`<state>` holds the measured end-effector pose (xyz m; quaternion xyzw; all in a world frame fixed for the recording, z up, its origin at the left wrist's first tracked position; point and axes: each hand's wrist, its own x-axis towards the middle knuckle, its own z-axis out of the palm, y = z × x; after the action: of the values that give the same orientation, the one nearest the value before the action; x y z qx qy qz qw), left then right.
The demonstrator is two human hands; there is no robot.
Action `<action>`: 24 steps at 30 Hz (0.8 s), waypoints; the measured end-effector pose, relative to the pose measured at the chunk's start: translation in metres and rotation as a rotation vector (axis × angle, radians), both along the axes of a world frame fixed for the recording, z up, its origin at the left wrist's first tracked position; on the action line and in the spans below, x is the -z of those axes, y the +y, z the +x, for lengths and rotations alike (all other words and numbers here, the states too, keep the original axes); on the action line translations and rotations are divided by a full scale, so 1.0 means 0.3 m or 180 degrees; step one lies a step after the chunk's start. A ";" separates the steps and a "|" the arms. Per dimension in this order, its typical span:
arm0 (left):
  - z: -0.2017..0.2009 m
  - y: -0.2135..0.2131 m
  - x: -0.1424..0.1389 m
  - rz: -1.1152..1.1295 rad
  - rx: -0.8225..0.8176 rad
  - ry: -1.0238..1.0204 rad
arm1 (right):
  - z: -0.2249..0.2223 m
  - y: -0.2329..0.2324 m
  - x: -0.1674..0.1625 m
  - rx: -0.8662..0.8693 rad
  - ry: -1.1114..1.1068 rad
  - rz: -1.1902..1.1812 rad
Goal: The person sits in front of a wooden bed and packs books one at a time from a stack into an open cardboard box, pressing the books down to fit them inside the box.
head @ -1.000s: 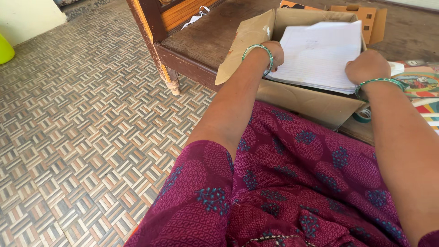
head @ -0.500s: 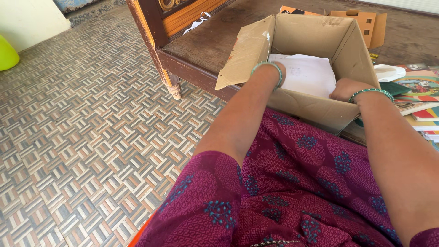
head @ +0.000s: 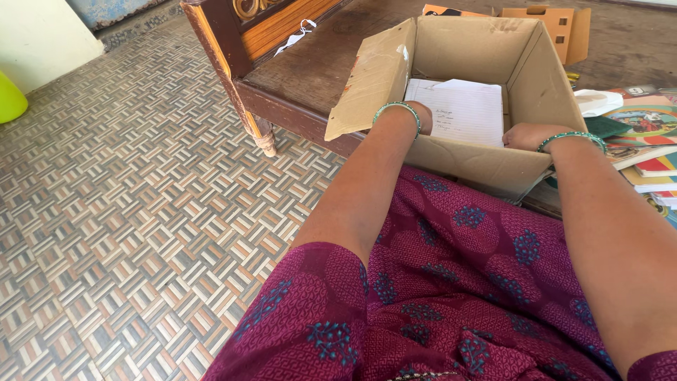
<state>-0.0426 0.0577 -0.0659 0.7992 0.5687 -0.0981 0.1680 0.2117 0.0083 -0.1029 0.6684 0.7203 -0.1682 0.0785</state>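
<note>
Both hands, left and right, reach into the box at the bench edge, seemingly settling paper; grip hidden.

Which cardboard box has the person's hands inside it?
The big open cardboard box right in front of the person. Both the left hand and right hand reach into it, onto the white paper. The smaller orange box behind it is untouched.

Colourful books at right, smaller orange carton behind, patterned tile floor (basket-weave) left.
</note>
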 end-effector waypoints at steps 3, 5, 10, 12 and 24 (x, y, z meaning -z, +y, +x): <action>0.001 0.001 0.003 -0.0001 0.0002 0.0014 | 0.003 -0.020 -0.004 0.0418 0.0213 -0.0172; 0.002 0.004 0.004 -0.0002 0.0010 0.0005 | 0.001 -0.036 -0.012 0.0688 0.0373 -0.0285; 0.001 0.008 0.003 0.0009 0.0011 0.0027 | 0.000 -0.048 -0.014 0.0914 0.0562 -0.0295; 0.001 0.007 0.004 0.0013 0.0013 0.0030 | 0.003 -0.038 -0.002 0.0730 0.0513 -0.0329; -0.003 0.002 0.005 0.0032 0.0010 -0.0009 | 0.017 -0.033 0.010 0.0727 0.0528 -0.0484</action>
<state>-0.0435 0.0582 -0.0674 0.8011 0.5677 -0.0944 0.1646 0.2168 -0.0016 -0.1060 0.7219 0.6288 -0.2846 0.0495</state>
